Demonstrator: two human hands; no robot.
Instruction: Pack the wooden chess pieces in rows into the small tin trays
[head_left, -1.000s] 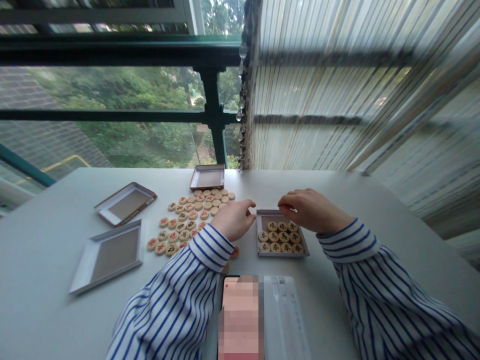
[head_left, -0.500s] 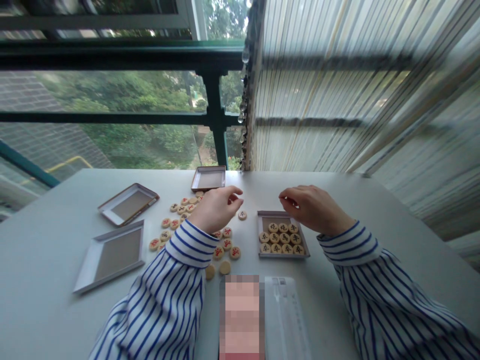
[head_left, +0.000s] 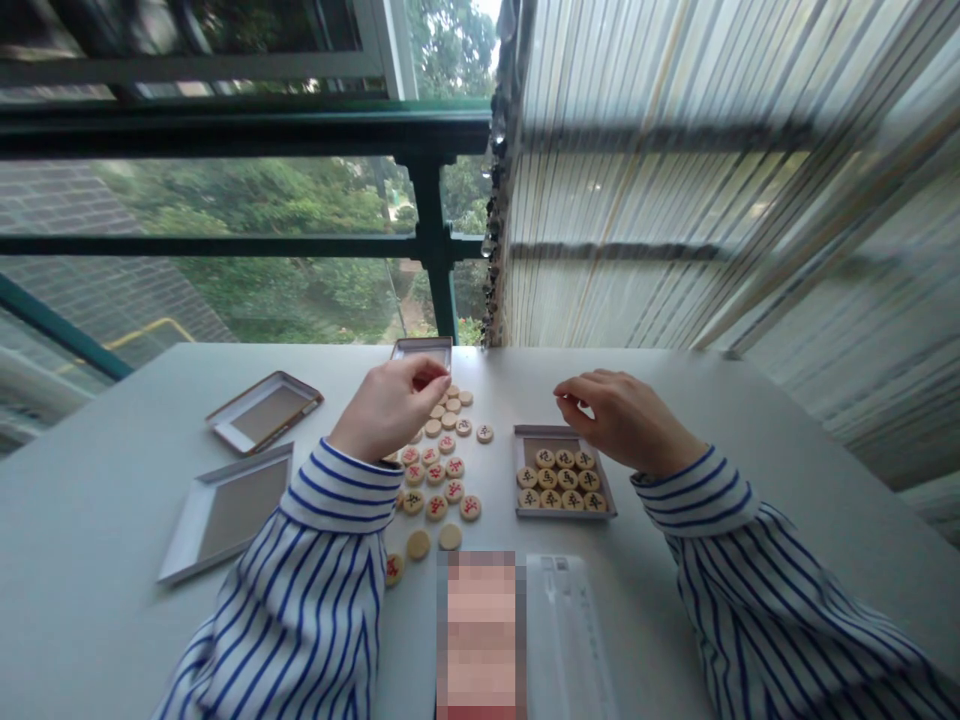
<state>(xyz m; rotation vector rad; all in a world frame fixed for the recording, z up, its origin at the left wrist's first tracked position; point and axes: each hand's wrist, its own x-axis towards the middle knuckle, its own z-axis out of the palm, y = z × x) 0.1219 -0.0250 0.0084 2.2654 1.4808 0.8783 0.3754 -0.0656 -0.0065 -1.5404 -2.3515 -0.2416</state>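
Note:
Above the far part of the scattered Chinese chess pieces is my left hand, its fingers curled in towards the thumb. Whether a piece sits between those fingertips is hidden. My right hand hovers at the far right corner of a shallow box, fingers loosely bent, a small gap showing inside the thumb; nothing is visible in it. Inside that box lie several black-marked pieces in rows. A single black-marked piece rests on the table between the hands. Many loose pieces carry red marks; others show plain faces.
Two shallow trays, one brown-edged and one grey, lie on the left of the white table. Another box is partly behind my left hand. A clear plastic packet lies in front. Window and string curtain stand beyond.
My left hand has drawn back to the left and its fingers have curled in, uncovering more loose pieces. My right hand stays over the box's corner.

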